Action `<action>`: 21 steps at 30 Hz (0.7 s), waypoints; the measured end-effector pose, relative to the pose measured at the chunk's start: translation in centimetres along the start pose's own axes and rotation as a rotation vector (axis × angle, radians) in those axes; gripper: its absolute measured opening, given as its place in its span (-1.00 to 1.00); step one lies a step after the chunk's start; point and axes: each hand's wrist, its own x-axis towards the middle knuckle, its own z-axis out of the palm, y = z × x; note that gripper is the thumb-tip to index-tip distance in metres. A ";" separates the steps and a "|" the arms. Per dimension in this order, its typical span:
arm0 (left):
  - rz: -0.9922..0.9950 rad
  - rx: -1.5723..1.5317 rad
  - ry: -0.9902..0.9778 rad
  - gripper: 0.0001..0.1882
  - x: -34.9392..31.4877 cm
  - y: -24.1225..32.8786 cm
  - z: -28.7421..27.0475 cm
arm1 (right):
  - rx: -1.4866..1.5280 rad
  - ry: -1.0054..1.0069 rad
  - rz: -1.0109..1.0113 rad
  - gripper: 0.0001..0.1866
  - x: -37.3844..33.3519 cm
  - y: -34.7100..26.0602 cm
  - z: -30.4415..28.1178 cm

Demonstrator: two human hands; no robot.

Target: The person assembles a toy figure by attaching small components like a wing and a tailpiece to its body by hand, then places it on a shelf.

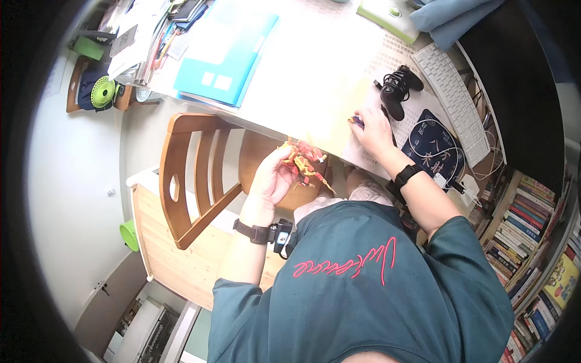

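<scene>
My left hand [273, 183] is closed around a spiky red and yellow toy figure [301, 161], held up just off the table's near edge, over the chair seat. Its small parts are too fine to make out. On the table to the right rests my right hand [375, 132], its fingers pinched on a small dark purple piece [357, 121] with an orange tip. Just beyond that hand lies a black game controller [396, 91]. A dark blue mat [431, 145] with light characters is beside the right wrist.
A wooden chair [181, 175] stands left of my legs. Blue folders [227, 75] and piled papers [136, 45] cover the table's left. To the right are a white keyboard [454, 100], loose white cable [455, 149], a black monitor [520, 85] and a bookshelf [523, 224].
</scene>
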 end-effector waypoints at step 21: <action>-0.120 -0.231 0.004 -0.59 1.1 -0.3 0.7 | 1.319 -0.537 0.690 -0.78 -2.5 -4.0 -6.2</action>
